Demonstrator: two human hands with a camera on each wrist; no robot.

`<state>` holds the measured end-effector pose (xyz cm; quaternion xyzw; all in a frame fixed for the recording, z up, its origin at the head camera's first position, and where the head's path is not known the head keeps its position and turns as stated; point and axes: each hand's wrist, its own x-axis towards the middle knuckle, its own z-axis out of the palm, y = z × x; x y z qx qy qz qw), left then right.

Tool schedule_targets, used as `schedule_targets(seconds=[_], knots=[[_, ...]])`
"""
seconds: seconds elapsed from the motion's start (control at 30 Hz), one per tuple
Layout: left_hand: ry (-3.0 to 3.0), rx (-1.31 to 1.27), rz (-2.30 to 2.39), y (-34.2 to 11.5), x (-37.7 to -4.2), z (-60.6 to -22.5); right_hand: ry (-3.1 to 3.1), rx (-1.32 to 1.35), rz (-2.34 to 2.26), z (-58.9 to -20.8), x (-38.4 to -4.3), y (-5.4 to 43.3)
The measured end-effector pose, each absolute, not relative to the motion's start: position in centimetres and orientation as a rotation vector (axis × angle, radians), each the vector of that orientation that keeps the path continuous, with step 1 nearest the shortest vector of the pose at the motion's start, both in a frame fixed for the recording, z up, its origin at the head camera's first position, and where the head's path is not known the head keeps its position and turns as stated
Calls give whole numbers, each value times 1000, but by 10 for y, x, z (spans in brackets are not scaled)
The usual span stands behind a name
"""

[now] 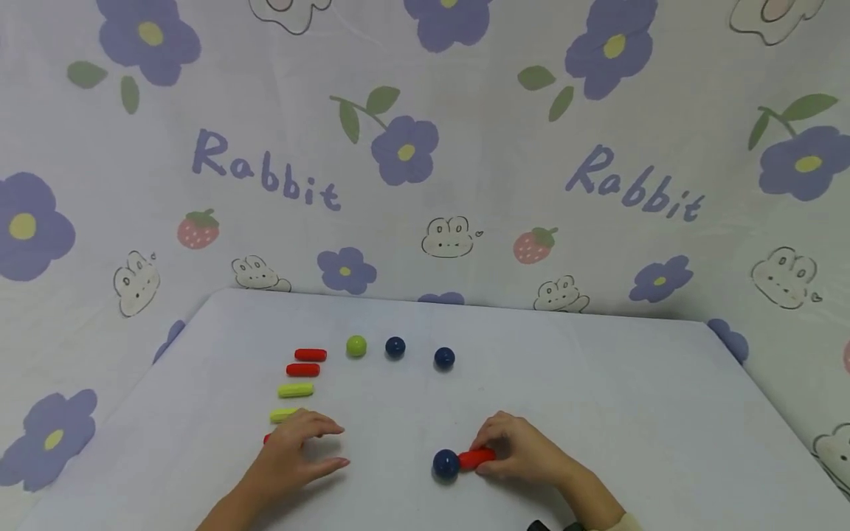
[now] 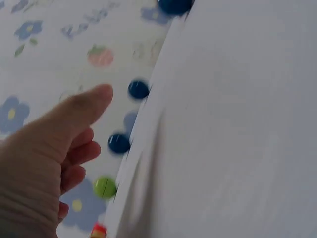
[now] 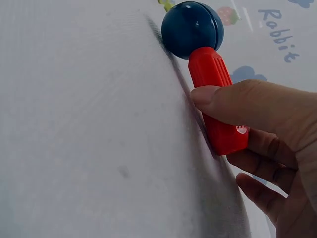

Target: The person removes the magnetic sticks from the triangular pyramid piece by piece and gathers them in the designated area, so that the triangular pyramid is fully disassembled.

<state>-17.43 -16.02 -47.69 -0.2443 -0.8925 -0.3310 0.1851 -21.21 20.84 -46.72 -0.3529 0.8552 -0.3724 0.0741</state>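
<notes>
Red stick [image 1: 477, 458] lies flat, its tip touching blue ball [image 1: 446, 464].

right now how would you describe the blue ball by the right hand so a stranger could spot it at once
On the pale table, look to the near edge where the right hand holds a red stick. The blue ball sits at that stick's free end, touching it. The other two blue balls lie far back in a row with a green ball, touching no stick.

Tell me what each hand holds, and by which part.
The right hand pinches the red plastic rod around its middle, a dark blue ball touching its far end. The left hand holds nothing.
</notes>
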Motion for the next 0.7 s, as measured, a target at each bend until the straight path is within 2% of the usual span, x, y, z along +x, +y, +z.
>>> schedule_targets(seconds=[0.4, 0.7], knots=[[-2705, -876, -1028, -84, -178, -479, 2532, -1013, -1120, -466, -207, 202], [-2758, -918, -1198, -53, -181, -479, 2554, -1054, -1102, -468, -210, 199]])
